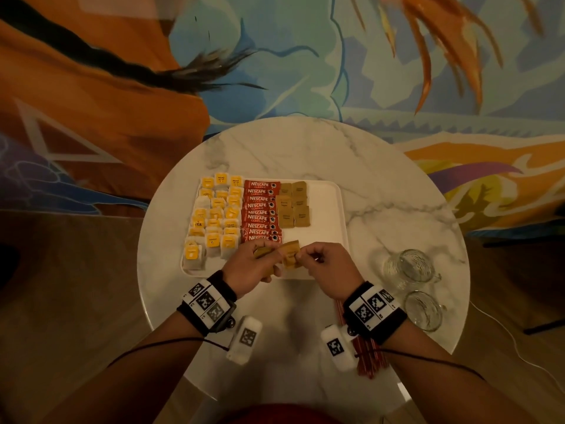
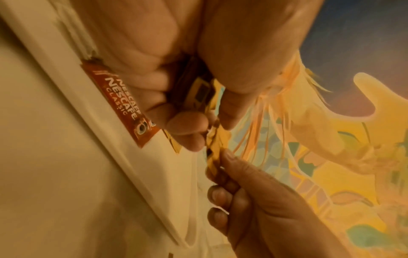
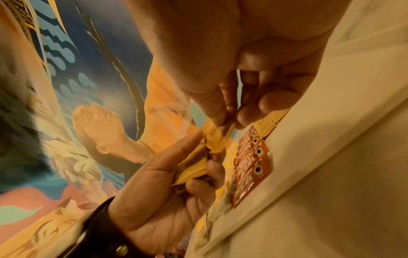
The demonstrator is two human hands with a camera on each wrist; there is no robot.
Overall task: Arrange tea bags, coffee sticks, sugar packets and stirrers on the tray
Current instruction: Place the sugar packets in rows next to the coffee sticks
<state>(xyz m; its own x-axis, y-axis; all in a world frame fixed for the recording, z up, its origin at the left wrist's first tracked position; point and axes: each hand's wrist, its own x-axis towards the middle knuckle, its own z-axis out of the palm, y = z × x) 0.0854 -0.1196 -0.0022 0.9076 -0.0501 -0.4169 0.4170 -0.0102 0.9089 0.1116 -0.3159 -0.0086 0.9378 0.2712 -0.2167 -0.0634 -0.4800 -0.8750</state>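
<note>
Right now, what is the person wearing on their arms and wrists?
Bare forearms, no sleeves. Each wrist carries a black band topped with a white plate of black square fiducial markers. Below each hangs a white block-shaped unit with one more marker, and a thin black cable trails back along each forearm. The left hand and right hand are bare, without gloves.

round marble table (image 1: pixel 382 191), white with grey veining. two clear glass mugs (image 1: pixel 408 269) near its right edge. behind it a painted mural (image 1: pixel 305 56) in orange, blue and teal, with a dark feathery streak across the left. wooden floor (image 1: pixel 61 301), brown, to the left. white cable (image 1: pixel 516 344) on the floor, right. light dim and warm.
</note>
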